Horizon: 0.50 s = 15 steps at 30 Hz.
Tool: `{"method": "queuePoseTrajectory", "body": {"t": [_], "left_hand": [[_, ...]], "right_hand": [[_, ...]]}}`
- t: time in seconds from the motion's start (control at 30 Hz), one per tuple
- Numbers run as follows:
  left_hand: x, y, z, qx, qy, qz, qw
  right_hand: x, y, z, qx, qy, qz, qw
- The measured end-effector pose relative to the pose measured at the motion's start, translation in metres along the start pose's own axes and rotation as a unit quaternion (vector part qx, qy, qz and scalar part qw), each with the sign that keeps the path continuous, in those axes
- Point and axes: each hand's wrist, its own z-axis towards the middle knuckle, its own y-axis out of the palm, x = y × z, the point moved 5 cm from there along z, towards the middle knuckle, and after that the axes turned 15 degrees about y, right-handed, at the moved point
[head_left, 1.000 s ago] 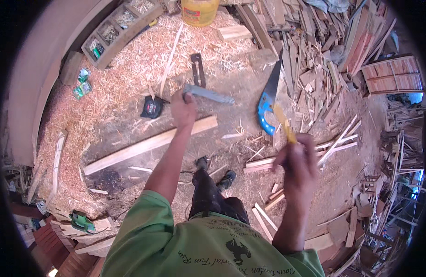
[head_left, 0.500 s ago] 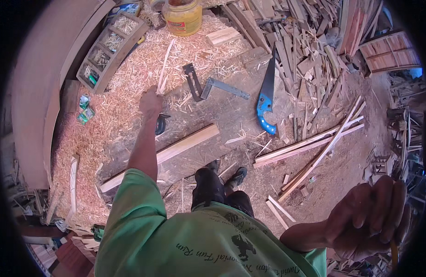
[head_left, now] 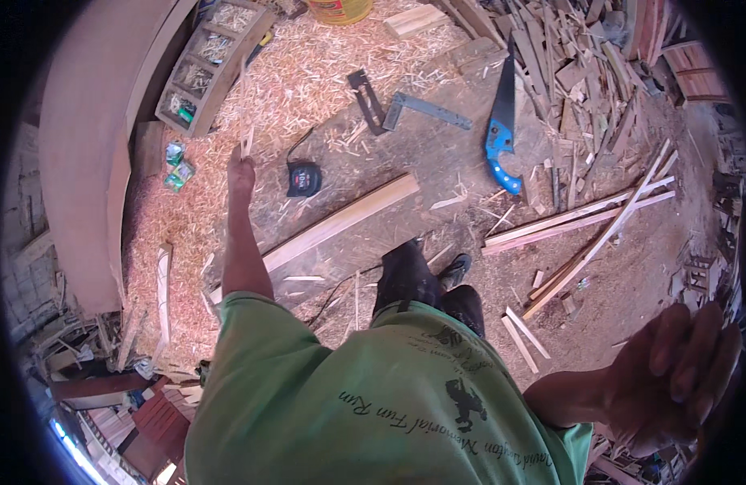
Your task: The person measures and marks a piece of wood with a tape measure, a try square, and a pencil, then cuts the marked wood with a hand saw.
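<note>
My left hand (head_left: 240,171) is closed on the lower end of a thin pale wood strip (head_left: 245,131), left of a black tape measure (head_left: 303,179) with a looped strap. My right hand (head_left: 664,376) is raised at the lower right, fingers curled round a yellow pencil, which is almost hidden. On the work board (head_left: 340,153) lie a metal square (head_left: 433,111), a dark slotted metal piece (head_left: 366,101), a blue-handled saw (head_left: 500,152) and a long pale wood strip (head_left: 340,222).
A compartmented wooden box (head_left: 203,69) and green packets (head_left: 177,170) sit in shavings at the upper left. A yellow tub (head_left: 337,10) is at the top. Scrap wood (head_left: 575,97) piles up at the right; long battens (head_left: 599,226) lie below it. A curved panel (head_left: 86,178) borders the left.
My left hand has left the metal square, moved left and gripped the thin strip. The square now lies turned beside the slotted piece. My right hand has moved from near the saw to the lower right.
</note>
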Motion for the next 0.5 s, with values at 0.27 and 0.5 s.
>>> {"method": "queuePoseTrajectory", "body": {"t": [0.27, 0.5], "left_hand": [[-0.047, -0.095, -0.109, -0.108, -0.164, 0.18, 0.964], [0.01, -0.053, -0.127, -0.04, -0.069, 0.341, 0.937]], "right_hand": [[0.004, 0.002, -0.005, -0.12, 0.099, 0.093, 0.983], [0.019, 0.007, -0.011, -0.02, 0.098, 0.041, 0.994]]}}
